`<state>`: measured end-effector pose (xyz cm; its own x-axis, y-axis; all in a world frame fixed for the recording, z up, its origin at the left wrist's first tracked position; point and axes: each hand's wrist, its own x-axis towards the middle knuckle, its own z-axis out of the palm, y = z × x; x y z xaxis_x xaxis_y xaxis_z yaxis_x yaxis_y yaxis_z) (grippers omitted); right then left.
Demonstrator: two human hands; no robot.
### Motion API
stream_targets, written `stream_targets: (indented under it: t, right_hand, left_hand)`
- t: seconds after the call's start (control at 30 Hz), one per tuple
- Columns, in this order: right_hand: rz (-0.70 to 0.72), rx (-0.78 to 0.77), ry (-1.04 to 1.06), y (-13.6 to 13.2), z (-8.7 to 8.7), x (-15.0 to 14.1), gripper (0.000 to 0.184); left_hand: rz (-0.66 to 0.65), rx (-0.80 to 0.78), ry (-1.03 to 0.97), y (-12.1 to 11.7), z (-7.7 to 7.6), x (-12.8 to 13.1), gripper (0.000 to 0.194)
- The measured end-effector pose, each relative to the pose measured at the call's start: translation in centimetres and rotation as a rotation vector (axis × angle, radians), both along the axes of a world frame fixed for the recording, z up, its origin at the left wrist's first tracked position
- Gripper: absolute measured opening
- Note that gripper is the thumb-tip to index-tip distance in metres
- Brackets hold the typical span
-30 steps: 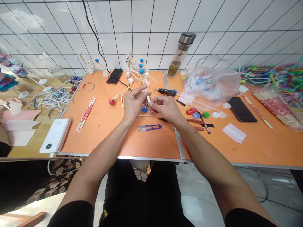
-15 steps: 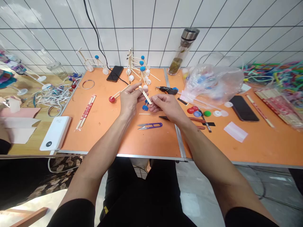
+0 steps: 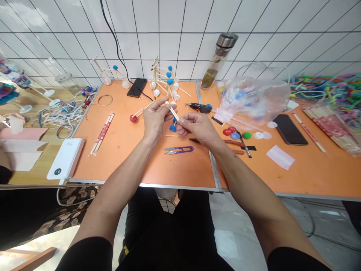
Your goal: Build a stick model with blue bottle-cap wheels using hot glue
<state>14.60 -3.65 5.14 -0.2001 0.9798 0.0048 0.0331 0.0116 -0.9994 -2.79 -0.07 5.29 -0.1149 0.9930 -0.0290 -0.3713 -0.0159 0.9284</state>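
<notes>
A thin wooden stick (image 3: 172,111) slants between my hands above the orange table (image 3: 121,165). My left hand (image 3: 155,120) grips it near the upper part, fingers spread upward. My right hand (image 3: 196,126) pinches its lower end between thumb and fingertips. A red bottle cap (image 3: 133,118) on short sticks reaches toward my left fingers, though I cannot tell if it joins the held stick. A blue bottle cap (image 3: 173,128) sits just below the gap between my hands. Thread snips with a purple handle (image 3: 179,150) lie nearer me.
Behind my hands stands a stick model with blue and white caps (image 3: 165,81). A black glue gun (image 3: 199,108) lies to the right, beside a plastic bag of caps (image 3: 254,99). Pliers (image 3: 234,143), a phone (image 3: 137,87) and a white power bank (image 3: 65,158) are nearby.
The view has levelled and shifted slightly. My right fingers have moved along the stick, which now leans more sharply up and to the left, and my left fingers have opened upward.
</notes>
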Motion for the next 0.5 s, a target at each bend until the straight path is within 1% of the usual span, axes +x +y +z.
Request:
stream_targets:
  t: [0.1, 0.23, 0.43, 0.5]
  right_hand:
    - [-0.032, 0.002, 0.027, 0.0, -0.1, -0.2, 0.037]
    - [-0.068, 0.047, 0.008, 0.3, -0.3, -0.1, 0.029]
    - [-0.147, 0.176, -0.209, 0.9, 0.0, 1.2, 0.013]
    - [-0.158, 0.191, -0.272, 1.1, 0.2, 1.6, 0.011]
  left_hand:
    - [0.003, 0.029, 0.026, 0.0, -0.1, 0.1, 0.020]
    - [0.000, 0.051, 0.050, -0.2, -0.1, 0.2, 0.015]
    - [-0.069, 0.029, 0.078, -0.2, 0.3, 0.0, 0.004]
    - [-0.089, 0.020, 0.083, -0.2, 0.4, 0.0, 0.006]
